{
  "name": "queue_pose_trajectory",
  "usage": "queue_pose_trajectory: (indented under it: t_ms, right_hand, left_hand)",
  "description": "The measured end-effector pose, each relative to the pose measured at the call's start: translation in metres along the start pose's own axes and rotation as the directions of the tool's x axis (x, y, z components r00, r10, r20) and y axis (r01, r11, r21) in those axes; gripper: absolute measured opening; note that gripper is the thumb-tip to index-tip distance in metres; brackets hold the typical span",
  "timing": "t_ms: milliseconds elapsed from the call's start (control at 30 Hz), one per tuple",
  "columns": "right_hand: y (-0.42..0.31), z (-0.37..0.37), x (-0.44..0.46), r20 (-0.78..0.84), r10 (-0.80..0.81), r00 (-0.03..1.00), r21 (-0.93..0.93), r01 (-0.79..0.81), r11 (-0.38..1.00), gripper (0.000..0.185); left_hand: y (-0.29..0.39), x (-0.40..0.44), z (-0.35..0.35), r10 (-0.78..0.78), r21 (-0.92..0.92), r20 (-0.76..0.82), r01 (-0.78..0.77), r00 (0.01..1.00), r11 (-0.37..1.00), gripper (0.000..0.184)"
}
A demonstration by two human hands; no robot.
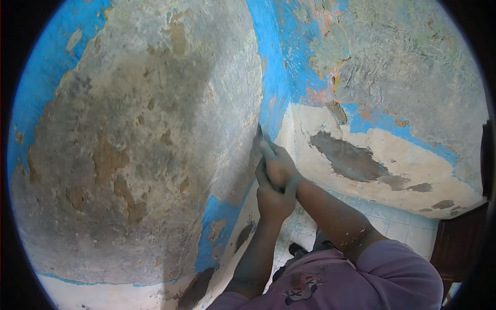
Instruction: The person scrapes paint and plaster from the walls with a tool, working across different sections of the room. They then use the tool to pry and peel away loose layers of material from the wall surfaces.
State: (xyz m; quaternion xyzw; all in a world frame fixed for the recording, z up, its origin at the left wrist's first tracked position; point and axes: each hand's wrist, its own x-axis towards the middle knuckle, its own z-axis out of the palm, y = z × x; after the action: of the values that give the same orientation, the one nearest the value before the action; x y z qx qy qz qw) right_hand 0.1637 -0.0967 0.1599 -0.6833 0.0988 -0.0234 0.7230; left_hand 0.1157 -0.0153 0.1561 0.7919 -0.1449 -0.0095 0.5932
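Note:
My right hand [279,164] is closed around the handle of a narrow tool that looks like a scraper [260,131]. Its thin dark blade meets the wall at the border between bare grey plaster [232,119] and a strip of blue paint [273,88]. Just below, my left hand [276,200] is closed at the lower end of the grip, against the right hand. The fingers cover most of the handle, so its shape is hidden.
A second wall [403,57] meets this one at a corner, with peeling blue and cream paint [413,160] and dark patches. Pale floor tiles [398,227] lie below, near my shoe [297,250]. Dark wooden furniture [460,237] stands at the right.

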Motion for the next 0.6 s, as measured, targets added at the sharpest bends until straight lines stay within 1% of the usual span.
queue_pose_trajectory:
  t_ms: [33,100,133,200,233,267,300,333,367,400,433,467,500,533,567,600]
  right_hand:
    - [0.000,-0.001,-0.002,0.001,-0.007,1.000,-0.006,0.007,1.000,0.056]
    - [0.002,0.000,-0.010,-0.009,-0.026,1.000,0.032,0.026,0.999,0.057]
    - [0.005,0.001,-0.007,-0.012,-0.039,0.999,0.032,0.039,0.999,0.057]
    - [0.020,0.006,0.000,-0.102,-0.201,0.974,-0.109,0.190,0.976,0.054]
    - [0.016,0.006,-0.002,-0.102,-0.193,0.976,-0.107,0.182,0.977,0.054]
    - [0.008,0.002,-0.002,-0.073,-0.090,0.993,-0.047,0.087,0.995,0.054]
    - [-0.003,0.000,-0.004,-0.040,0.007,0.999,0.011,-0.006,1.000,0.053]
    - [-0.012,-0.004,-0.009,0.005,0.044,0.999,-0.014,-0.044,0.999,0.054]
    - [-0.011,-0.003,-0.014,0.004,0.040,0.999,-0.012,-0.040,0.999,0.054]
    - [-0.008,0.000,-0.019,0.002,-0.044,0.999,-0.053,0.044,0.998,0.053]
    - [-0.007,0.001,-0.020,0.002,-0.126,0.992,-0.093,0.125,0.988,0.052]
    - [0.009,0.003,-0.006,-0.053,-0.236,0.970,-0.165,0.225,0.960,0.053]
    - [0.005,0.000,-0.007,-0.054,-0.226,0.973,-0.163,0.215,0.963,0.053]
    - [-0.004,-0.004,-0.009,0.003,-0.102,0.995,-0.070,0.102,0.992,0.053]
    - [-0.012,-0.008,-0.007,0.068,0.003,0.998,0.010,-0.004,1.000,0.054]
    - [-0.009,-0.008,-0.010,0.069,0.002,0.998,0.005,-0.002,1.000,0.054]
  left_hand:
    - [0.002,-0.001,0.000,0.006,-0.005,-0.005,-0.006,1.000,1.000,0.078]
    - [0.004,-0.007,-0.002,0.234,-0.025,-0.042,-0.235,0.971,0.972,0.070]
    - [0.000,-0.006,-0.001,0.247,-0.025,-0.043,-0.248,0.968,0.968,0.070]
    - [-0.013,-0.006,0.005,0.300,-0.104,-0.123,-0.313,0.946,0.944,0.069]
    - [-0.009,-0.006,0.003,0.292,-0.104,-0.121,-0.305,0.949,0.947,0.069]
    - [-0.001,-0.003,0.000,0.145,-0.054,-0.035,-0.146,0.989,0.988,0.070]
    - [0.005,0.000,-0.003,-0.005,0.008,0.044,0.005,0.999,1.000,0.070]
    - [0.002,0.000,-0.003,0.092,-0.015,0.024,-0.092,0.995,0.996,0.068]
    - [0.000,-0.005,-0.001,0.096,-0.014,0.025,-0.096,0.995,0.995,0.068]
    - [-0.003,-0.010,0.004,0.257,-0.052,-0.065,-0.261,0.964,0.964,0.067]
    - [-0.003,-0.011,0.006,0.404,-0.075,-0.158,-0.418,0.901,0.905,0.067]
    - [-0.003,-0.006,0.007,0.405,-0.074,-0.155,-0.420,0.901,0.905,0.067]
    - [-0.002,-0.003,0.008,0.262,-0.061,-0.097,-0.269,0.960,0.961,0.070]
    - [-0.002,-0.004,0.009,0.108,-0.041,-0.045,-0.110,0.993,0.993,0.074]
    - [0.000,-0.004,0.009,0.111,-0.047,-0.051,-0.114,0.993,0.992,0.074]
    - [0.003,-0.007,0.009,0.157,-0.062,-0.058,-0.160,0.986,0.985,0.076]
